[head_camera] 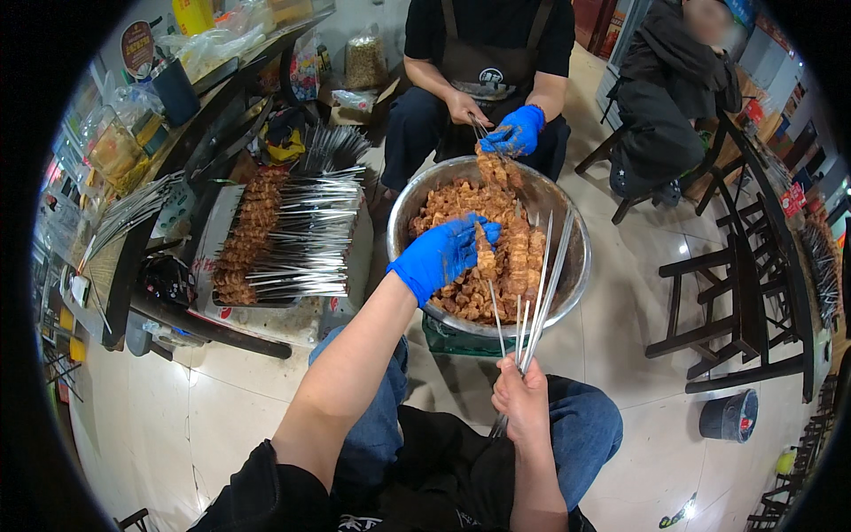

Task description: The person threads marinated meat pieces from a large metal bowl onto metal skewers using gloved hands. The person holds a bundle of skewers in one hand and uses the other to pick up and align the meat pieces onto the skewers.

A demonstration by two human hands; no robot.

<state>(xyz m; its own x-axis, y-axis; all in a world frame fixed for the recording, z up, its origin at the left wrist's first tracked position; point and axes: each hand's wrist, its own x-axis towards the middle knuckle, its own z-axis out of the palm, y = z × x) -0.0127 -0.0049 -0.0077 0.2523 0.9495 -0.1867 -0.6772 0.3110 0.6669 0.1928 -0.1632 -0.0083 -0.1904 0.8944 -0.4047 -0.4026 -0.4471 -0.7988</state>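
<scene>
My left hand (445,255), in a blue glove and slightly blurred, has its fingers around the upper end of a metal skewer threaded with marinated meat (487,259). That skewer's lower end runs down to my bare right hand (522,396), which grips a bundle of flat metal skewers (546,292). Some of the bundle carry meat chunks (528,256); others are bare, their points upward. Beneath both hands' work is a large steel bowl (580,279) with loose meat pieces (445,199) in it.
Across the bowl sits a co-worker (488,60), one gloved hand (515,133) at a meat skewer. Left, finished skewers (249,233) lie in rows on a tray, handles toward the bowl. Loose skewers (136,206) rest on a side counter. Wooden stools (738,292) and a seated person (665,100) are right.
</scene>
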